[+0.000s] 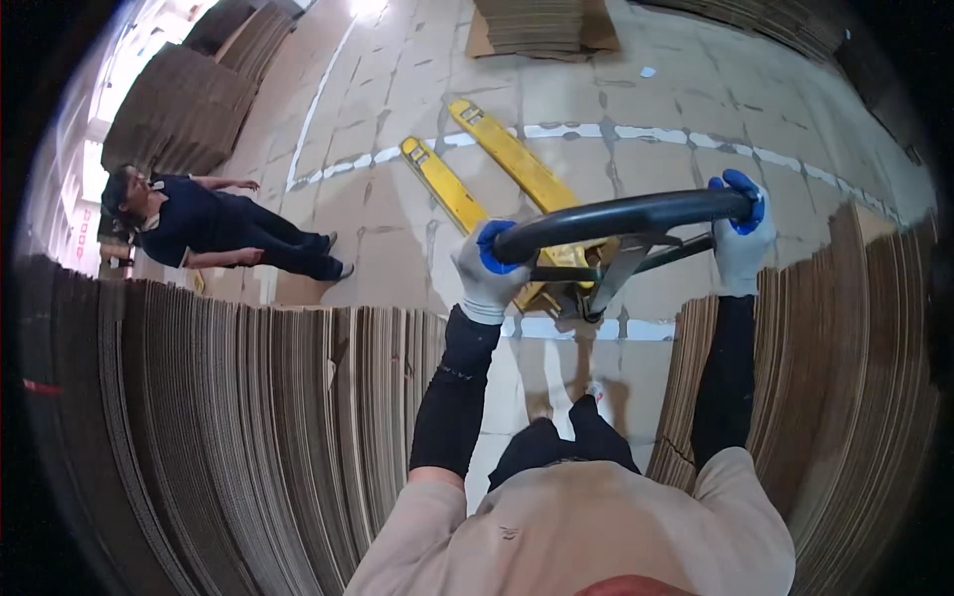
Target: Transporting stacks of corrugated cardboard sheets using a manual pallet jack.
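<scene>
A yellow pallet jack (512, 156) stands on the floor ahead of me, its two forks pointing away and to the left with nothing on them. Its black looped handle (626, 216) rises toward me. My left hand (492, 270), in a white glove with blue coating, is closed round the handle's left end. At the right end my right hand (743, 236), gloved the same way, wraps round the handle. Both arms reach forward in black sleeves. The handle hides part of the jack's base.
Stacks of flat cardboard (248, 387) flank me on the left, and more cardboard (825, 358) on the right. A person in dark clothes (224, 221) stands to the left. Further cardboard piles (184, 109) and a stack (537, 25) stand beyond. White lines (656, 133) mark the tiled floor.
</scene>
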Motion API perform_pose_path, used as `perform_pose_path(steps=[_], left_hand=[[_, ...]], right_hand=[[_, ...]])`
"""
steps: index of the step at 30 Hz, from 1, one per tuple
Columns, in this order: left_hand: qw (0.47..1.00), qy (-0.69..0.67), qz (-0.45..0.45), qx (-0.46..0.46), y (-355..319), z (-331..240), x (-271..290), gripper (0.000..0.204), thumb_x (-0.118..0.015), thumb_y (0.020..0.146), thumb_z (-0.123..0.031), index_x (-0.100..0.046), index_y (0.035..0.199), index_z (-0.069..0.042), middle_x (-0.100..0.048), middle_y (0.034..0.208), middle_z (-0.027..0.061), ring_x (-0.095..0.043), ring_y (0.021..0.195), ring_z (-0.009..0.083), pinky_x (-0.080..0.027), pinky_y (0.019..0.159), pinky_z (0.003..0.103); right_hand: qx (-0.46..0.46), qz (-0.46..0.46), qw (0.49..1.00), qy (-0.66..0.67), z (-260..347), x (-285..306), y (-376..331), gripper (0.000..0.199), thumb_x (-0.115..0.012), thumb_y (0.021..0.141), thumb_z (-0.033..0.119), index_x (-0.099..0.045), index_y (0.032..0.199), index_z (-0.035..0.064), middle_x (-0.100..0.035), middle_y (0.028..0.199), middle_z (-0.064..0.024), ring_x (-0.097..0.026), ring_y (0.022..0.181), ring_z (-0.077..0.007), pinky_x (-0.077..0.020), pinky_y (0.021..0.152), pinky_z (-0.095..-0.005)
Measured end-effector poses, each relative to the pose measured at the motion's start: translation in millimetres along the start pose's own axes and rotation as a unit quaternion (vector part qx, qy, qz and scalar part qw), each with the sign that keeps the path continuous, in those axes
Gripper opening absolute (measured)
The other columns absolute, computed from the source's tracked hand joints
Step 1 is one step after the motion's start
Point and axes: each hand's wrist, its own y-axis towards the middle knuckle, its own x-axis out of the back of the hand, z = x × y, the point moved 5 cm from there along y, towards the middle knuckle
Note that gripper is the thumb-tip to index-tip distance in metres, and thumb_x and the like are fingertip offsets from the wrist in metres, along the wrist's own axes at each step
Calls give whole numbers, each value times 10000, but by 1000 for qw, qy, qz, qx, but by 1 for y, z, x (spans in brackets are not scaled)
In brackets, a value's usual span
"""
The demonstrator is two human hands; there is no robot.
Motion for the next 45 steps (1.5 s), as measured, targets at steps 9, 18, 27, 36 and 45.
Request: perform_pose_path(steps=[9,18,27,36,45], left_hand=[[997,-52,44,-44,-79,-43,21,293,-806,613,-140,-628,817,-28,-641,689,84,-634,624,163,-496,607,276],[992,-117,39,-7,-179,-87,63,272,-775,606,-59,-626,830,-18,-651,699,98,-643,636,162,-505,613,276],[987,-145,58,-33,-288,-96,124,239,-709,707,-11,-608,920,33,-669,869,104,-655,785,164,-529,732,286],[942,-329,-51,43,-395,-117,214,78,-557,812,-43,-534,810,32,-515,620,88,-483,490,144,-395,433,245],[980,-194,-34,-28,-489,-155,276,82,-637,720,5,-556,708,12,-525,600,63,-510,519,165,-413,469,267]], right_hand=[[-27,-37,998,-45,62,81,-79,225,-656,811,9,-613,1032,10,-645,956,-47,-611,885,-114,-488,808,-246],[-25,-43,990,-132,133,159,-172,202,-646,830,21,-621,1030,13,-627,965,-24,-581,906,-109,-455,835,-250],[-194,53,969,142,109,276,-343,373,-571,904,410,-603,971,45,-614,889,-35,-599,812,-150,-482,777,-311],[-192,139,947,218,240,271,-448,419,-482,924,296,-514,623,6,-480,572,-84,-492,530,-183,-404,496,-286],[-94,127,979,129,310,308,-545,333,-692,805,276,-541,687,3,-505,606,-59,-504,538,-194,-427,529,-306]])
